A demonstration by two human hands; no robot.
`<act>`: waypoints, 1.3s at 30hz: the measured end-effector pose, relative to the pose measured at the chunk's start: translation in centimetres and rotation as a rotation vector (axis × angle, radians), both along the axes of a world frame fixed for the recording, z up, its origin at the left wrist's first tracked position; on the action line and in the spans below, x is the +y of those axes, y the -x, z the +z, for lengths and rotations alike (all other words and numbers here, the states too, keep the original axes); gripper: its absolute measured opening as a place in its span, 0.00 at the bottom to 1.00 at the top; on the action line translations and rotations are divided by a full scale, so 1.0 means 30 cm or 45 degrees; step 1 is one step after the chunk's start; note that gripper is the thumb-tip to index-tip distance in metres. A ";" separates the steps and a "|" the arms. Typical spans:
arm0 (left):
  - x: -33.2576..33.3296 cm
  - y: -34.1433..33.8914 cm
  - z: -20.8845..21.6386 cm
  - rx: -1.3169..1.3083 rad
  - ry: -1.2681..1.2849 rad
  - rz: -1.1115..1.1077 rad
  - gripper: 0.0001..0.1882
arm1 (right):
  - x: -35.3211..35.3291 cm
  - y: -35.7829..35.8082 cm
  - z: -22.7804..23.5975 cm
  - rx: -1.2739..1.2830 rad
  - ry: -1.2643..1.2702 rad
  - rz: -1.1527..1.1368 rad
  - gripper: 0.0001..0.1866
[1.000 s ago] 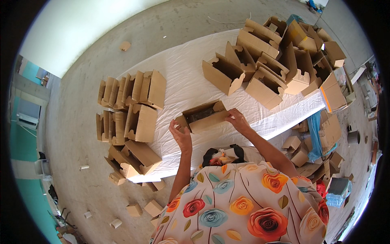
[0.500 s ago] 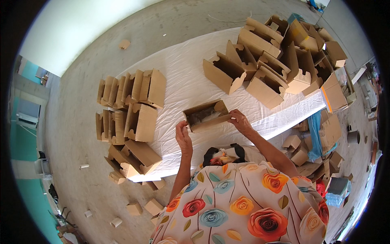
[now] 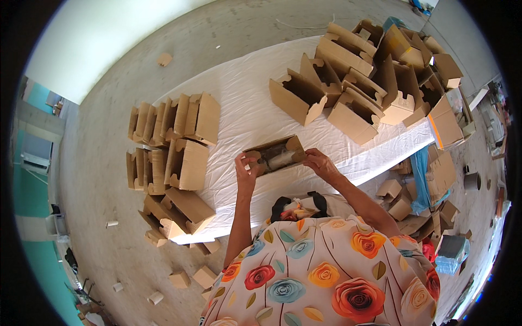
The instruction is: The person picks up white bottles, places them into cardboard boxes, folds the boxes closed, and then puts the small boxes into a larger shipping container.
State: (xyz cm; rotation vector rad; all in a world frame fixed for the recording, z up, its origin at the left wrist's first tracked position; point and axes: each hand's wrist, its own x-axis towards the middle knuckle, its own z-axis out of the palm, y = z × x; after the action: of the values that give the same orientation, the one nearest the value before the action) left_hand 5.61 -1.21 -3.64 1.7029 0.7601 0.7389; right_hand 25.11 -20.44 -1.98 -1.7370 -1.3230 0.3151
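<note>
A small open-topped cardboard box (image 3: 295,145) is held between my two hands over the white-covered table (image 3: 239,127). My left hand (image 3: 246,169) grips its left end, with the fingers at the edge and partly curled inside. At the right end, my right hand (image 3: 321,164) pinches the near corner. Something whitish and partly see-through shows inside the box, but I cannot tell what it is.
Open cardboard boxes (image 3: 193,165) stand in tight rows along the table's left side. More open boxes (image 3: 353,117) crowd the far right end. Cardboard pieces and boxes (image 3: 401,204) lie on the floor at right, beside blue plastic (image 3: 420,174). Small rolls (image 3: 155,298) lie on the floor at lower left.
The box has tipped so that more of its inside shows. My left fingers have moved further over its left edge, while my right hand keeps nearly the same place.
</note>
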 end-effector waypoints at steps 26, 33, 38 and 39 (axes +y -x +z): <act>0.052 -0.033 0.042 0.763 -0.933 -0.489 0.38 | 0.099 -0.020 -0.067 0.433 0.240 -0.403 0.18; 0.079 -0.109 0.091 0.827 -0.933 -0.601 0.51 | 0.109 -0.038 -0.058 0.479 0.290 -0.390 0.18; 0.156 -0.145 0.038 0.666 -0.779 -0.081 0.50 | 0.083 -0.075 -0.031 0.600 0.231 -0.444 0.18; 0.191 -0.176 0.050 0.673 -0.764 0.038 0.49 | 0.080 -0.086 -0.011 0.598 0.202 -0.464 0.18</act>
State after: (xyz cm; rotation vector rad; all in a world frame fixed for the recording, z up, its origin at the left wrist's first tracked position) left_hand 10.91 4.51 -2.15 2.4928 0.9851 0.5683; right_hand 27.68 -18.05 -2.31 -1.8487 -0.6467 0.5863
